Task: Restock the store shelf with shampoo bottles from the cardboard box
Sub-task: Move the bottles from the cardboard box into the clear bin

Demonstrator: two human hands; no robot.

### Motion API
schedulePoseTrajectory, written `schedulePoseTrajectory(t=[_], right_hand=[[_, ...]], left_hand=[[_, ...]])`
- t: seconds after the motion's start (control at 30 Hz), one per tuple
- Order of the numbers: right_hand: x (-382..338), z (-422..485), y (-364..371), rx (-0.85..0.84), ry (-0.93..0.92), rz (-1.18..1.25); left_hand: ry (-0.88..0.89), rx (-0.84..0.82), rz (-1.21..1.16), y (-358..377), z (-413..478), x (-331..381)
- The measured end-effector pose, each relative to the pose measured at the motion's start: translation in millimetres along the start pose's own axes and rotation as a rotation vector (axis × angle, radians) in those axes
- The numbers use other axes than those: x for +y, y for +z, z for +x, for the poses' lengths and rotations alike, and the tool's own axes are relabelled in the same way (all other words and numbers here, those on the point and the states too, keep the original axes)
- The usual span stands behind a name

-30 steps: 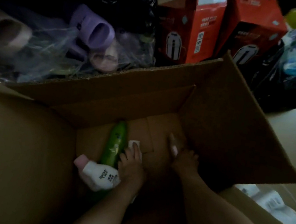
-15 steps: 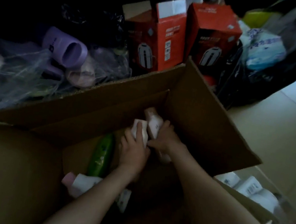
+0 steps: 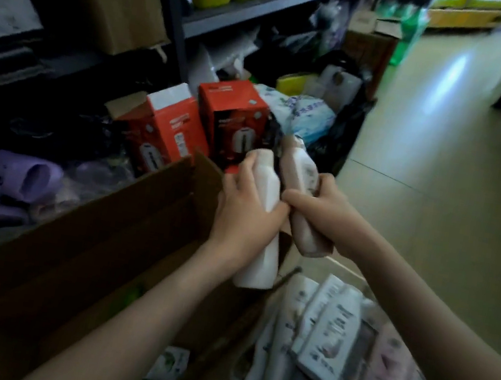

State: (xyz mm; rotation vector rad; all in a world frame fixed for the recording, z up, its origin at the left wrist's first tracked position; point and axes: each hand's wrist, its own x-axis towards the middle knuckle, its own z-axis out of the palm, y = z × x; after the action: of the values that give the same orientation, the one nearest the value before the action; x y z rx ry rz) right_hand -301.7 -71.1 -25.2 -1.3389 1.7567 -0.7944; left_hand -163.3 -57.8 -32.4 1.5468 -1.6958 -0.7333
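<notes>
My left hand (image 3: 247,212) grips a white shampoo bottle (image 3: 260,256) around its middle, cap end pointing away from me. My right hand (image 3: 318,206) grips a pale pink shampoo bottle (image 3: 302,173) beside it, and the two bottles nearly touch. Both are held above the right edge of the open cardboard box (image 3: 99,232). Deep in the box a white bottle (image 3: 167,364) and a bit of a green one (image 3: 136,291) show. The dark store shelf (image 3: 253,8) runs across the top of the view.
A second container (image 3: 340,343) packed with several white and pink bottles sits at the lower right. Red product boxes (image 3: 230,118), purple slippers (image 3: 27,176) in plastic bags and black bags crowd the floor under the shelf. Beige aisle floor (image 3: 443,153) stretches to the right.
Both hands have lifted out of the box, each with a bottle, and moved up and right. My view has swung up from the box floor toward the shelf and aisle.
</notes>
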Motion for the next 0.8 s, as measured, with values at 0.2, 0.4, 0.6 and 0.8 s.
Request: schedulePoseTrajectory(t=[0.2,0.4,0.6,0.8], right_hand=[[136,-62,-58,0.161,0.390,0.063],[220,-114,-59,0.174,0.557,0.020],[232,-112,-50,0.120,0.414,-0.177],[229,-107,-41,0.116,0.375,-0.425]], left_hand=[[0.074,-0.396,0.084,100,-39,57],[0.050,-0.674,0.360,178,-80,24],[0.052,-0.672,0.595,189,-82,-14],[-0.040,-0.684,0.623,180,-76,-45]])
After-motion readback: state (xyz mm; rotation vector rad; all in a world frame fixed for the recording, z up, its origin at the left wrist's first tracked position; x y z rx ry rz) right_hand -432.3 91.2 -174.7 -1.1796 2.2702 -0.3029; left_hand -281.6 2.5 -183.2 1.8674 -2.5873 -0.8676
